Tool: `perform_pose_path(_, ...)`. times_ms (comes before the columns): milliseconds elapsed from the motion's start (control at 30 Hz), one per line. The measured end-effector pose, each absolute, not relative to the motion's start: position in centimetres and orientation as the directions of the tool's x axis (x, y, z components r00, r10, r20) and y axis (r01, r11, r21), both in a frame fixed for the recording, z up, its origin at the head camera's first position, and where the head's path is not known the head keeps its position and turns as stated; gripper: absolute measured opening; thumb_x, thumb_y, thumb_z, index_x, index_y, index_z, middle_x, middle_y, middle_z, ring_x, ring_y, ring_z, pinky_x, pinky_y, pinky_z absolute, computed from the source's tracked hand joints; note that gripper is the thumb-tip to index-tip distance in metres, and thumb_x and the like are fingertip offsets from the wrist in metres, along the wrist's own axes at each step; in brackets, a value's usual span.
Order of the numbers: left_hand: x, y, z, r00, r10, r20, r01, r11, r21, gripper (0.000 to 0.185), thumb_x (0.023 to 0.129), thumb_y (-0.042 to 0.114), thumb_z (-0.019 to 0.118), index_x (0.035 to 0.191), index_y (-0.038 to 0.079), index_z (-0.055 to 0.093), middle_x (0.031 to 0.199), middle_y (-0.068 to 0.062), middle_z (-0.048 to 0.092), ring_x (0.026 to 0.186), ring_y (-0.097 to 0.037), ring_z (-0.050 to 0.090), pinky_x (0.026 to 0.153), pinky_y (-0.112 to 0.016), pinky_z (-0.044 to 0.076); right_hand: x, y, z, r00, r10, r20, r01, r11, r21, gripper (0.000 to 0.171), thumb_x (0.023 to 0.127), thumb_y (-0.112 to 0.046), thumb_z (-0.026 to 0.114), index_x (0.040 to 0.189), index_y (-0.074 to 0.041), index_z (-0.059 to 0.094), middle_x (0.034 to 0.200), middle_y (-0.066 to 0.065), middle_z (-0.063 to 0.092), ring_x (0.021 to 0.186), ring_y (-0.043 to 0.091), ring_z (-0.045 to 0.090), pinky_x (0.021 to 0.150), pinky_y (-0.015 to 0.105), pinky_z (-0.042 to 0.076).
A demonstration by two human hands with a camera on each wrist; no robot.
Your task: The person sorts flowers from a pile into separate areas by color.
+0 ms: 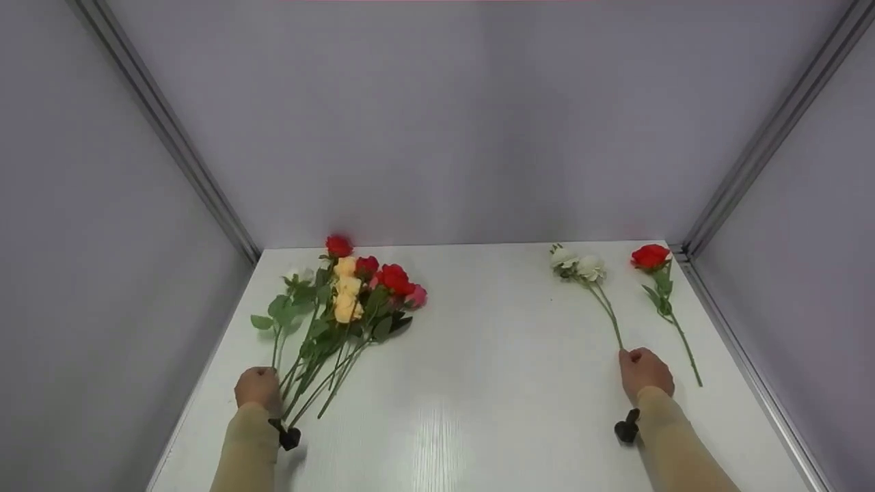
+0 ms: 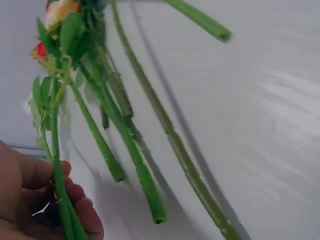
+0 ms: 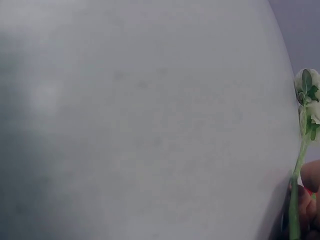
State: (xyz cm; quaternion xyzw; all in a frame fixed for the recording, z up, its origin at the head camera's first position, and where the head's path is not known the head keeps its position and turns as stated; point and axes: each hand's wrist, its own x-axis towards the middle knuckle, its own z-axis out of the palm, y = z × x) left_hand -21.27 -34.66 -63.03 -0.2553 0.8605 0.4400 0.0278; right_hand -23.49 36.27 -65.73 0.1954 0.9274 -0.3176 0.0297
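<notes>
At the left of the table, my left hand (image 1: 258,387) pinches the green stem (image 2: 56,175) of a leafy flower stem between thumb and fingers. Its leaves (image 1: 281,311) lie at the left side of a pile of flowers, with a pale bloom (image 1: 305,275) just beyond. On the right, my right hand (image 1: 644,372) grips the lower stem of a white flower (image 1: 589,268) with two blooms pointing away from me. The right wrist view catches only part of those fingers (image 3: 310,176) and the green stem (image 3: 295,205) at its edge.
Beside my left hand lie red roses (image 1: 394,279), yellow roses (image 1: 347,285) and a pink bloom (image 1: 417,296), their stems (image 2: 175,137) crossing toward me. A single red rose (image 1: 651,257) lies right of my right hand. Grey walls (image 1: 437,123) enclose the white table (image 1: 478,383).
</notes>
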Motion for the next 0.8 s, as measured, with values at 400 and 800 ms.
perform_pose_path(400, -21.6, -34.7, -60.5, -0.868, -0.339, -0.363, -0.369, -0.047, 0.928, 0.045, 0.102, 0.009, 0.039, 0.140, -0.013, 0.030, 0.092, -0.001, 0.058, 0.077, -0.008, 0.057, 0.071, -0.020, 0.049, -23.4, 36.3, -65.8, -0.920, 0.356, -0.167, 0.380, 0.697, -0.608, 0.052, 0.100, -0.047, 0.037, 0.117, -0.003, 0.058, 0.109, 0.017, 0.062, 0.092, 0.031, 0.057, 0.075, 0.045, 0.043)
perform_pose_path(800, -22.9, -31.3, -57.8, -0.899, -0.277, -0.340, -0.320, -0.116, 0.940, 0.043, 0.102, 0.020, 0.048, 0.137, -0.003, 0.038, 0.101, 0.000, 0.057, 0.081, -0.011, 0.051, 0.070, -0.023, 0.044, -22.7, 36.5, -65.5, -0.928, 0.323, -0.188, 0.360, 0.644, -0.675, 0.053, 0.101, -0.046, 0.036, 0.126, -0.003, 0.054, 0.121, 0.019, 0.057, 0.104, 0.032, 0.054, 0.084, 0.048, 0.043)
